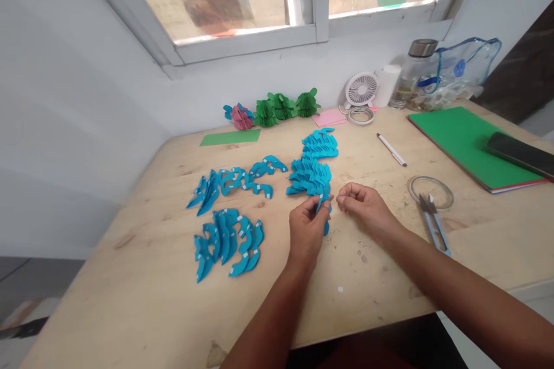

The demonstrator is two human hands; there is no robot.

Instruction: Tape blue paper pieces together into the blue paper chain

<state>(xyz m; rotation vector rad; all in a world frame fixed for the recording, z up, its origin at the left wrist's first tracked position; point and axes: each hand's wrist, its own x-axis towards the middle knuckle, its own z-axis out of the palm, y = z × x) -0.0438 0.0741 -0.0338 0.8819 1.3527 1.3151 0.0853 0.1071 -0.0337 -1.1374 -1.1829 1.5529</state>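
Note:
My left hand (pixel 306 226) pinches a curved blue paper piece (pixel 325 222) with a small white square on it. Close to its right is my right hand (pixel 362 207), thumb and fingertips pressed together; what they hold, if anything, is too small to make out. Just beyond my hands lie a folded blue paper stack (pixel 309 176) and, behind it, another blue stack (pixel 320 143). To the left, curved blue pieces with white squares are spread in a back group (pixel 231 179) and a front group (pixel 227 242).
Thread snips (pixel 435 225) lie by a tape ring (pixel 418 205) on the right. Farther off are a pen (pixel 392 150), a green folder (pixel 467 144) with a dark phone-like object (pixel 521 153), a small fan (pixel 362 90), a bottle (pixel 413 74) and green paper figures (pixel 281 106).

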